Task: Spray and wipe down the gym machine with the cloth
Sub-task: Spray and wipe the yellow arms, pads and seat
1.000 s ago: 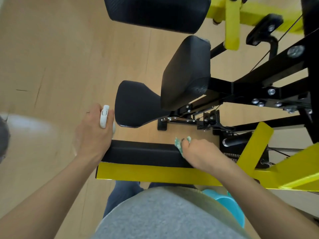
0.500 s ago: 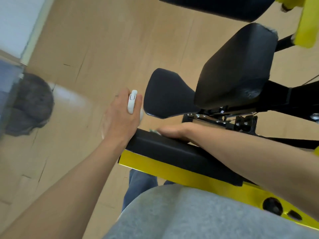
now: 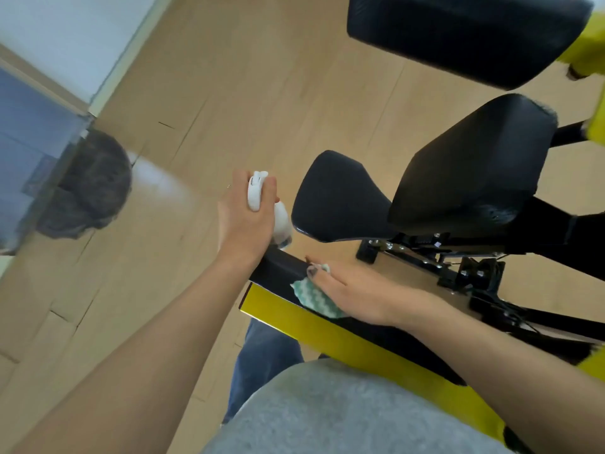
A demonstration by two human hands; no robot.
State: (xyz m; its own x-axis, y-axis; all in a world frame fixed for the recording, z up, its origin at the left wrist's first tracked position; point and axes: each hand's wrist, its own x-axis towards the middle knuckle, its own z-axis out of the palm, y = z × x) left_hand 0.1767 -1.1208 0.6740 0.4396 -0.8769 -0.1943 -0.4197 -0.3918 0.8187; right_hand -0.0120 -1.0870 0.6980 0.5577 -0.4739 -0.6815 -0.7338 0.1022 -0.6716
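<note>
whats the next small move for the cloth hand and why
Probably slide the right hand back along the long black pad, pressing the cloth flat. The cloth sits near the pad's far end, beside the left hand gripping the spray bottle, with more pad toward the body.

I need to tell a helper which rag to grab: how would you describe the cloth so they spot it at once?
Find the long black pad with the yellow bar alongside it, nearest the person. The cloth lies on it under the right hand; it alone has a green and white zigzag pattern.
</note>
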